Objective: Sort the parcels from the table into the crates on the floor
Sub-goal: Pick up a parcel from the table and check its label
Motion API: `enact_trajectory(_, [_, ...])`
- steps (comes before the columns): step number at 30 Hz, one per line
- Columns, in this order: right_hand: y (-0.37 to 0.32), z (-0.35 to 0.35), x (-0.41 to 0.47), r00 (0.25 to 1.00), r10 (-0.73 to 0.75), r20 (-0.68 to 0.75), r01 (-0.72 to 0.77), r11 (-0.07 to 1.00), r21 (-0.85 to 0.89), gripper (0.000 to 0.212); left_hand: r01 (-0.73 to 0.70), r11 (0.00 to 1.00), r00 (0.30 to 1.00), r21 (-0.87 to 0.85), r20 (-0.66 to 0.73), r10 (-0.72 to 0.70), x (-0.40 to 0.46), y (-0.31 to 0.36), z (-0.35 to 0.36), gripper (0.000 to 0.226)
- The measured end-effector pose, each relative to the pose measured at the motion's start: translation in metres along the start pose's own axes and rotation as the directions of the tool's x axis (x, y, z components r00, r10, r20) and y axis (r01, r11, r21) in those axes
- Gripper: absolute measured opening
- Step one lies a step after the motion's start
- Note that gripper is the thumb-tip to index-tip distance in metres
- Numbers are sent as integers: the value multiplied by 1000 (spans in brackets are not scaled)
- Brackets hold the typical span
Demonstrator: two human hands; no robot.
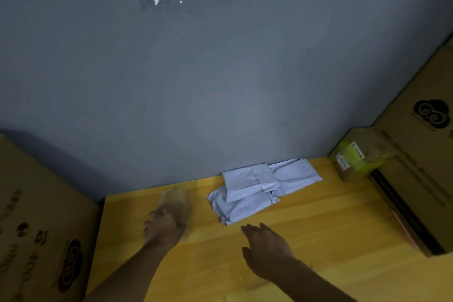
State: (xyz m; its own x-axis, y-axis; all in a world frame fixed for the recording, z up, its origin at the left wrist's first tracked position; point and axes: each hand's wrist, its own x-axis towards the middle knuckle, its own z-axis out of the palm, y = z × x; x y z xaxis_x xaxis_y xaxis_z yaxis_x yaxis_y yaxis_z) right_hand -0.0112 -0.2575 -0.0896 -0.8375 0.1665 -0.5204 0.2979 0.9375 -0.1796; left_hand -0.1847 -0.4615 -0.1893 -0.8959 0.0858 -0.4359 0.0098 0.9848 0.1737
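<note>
A pile of white plastic mailer parcels [259, 191] lies on the yellow wooden table [318, 228] against the grey wall. My left hand [163, 228] grips a small brown parcel [175, 200] that looks blurred, just left of the pile. My right hand [264, 247] hovers flat with fingers straight, just in front of the white pile, holding nothing. A small cardboard parcel with green tape [355, 154] stands at the table's back right corner. No crates are in view.
A large cardboard box [421, 154] with a dark logo stands on the table's right side. Another large cardboard box [41, 228] stands beside the table's left edge. The grey wall [220, 56] closes off the back.
</note>
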Motion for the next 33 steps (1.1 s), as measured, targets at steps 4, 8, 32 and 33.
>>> enact_trajectory(4, [8,-16,-30,999,27,-18,-26,998,63,55,-69,949,995,-308,41,86,-38,9,-26,75])
enact_trajectory(8, [22,-35,-58,994,68,-84,-55,987,148,59,-39,702,972,-711,137,192,-92,36,-65,42])
enact_trajectory(32, [158,-88,-273,914,383,-135,27,275,961,55,-185,244,866,-952,-41,498,-366,217,-90,27])
enact_trajectory(33, [161,-91,-276,904,397,-160,64,244,968,65,-328,310,856,-892,-142,498,-370,222,-90,29])
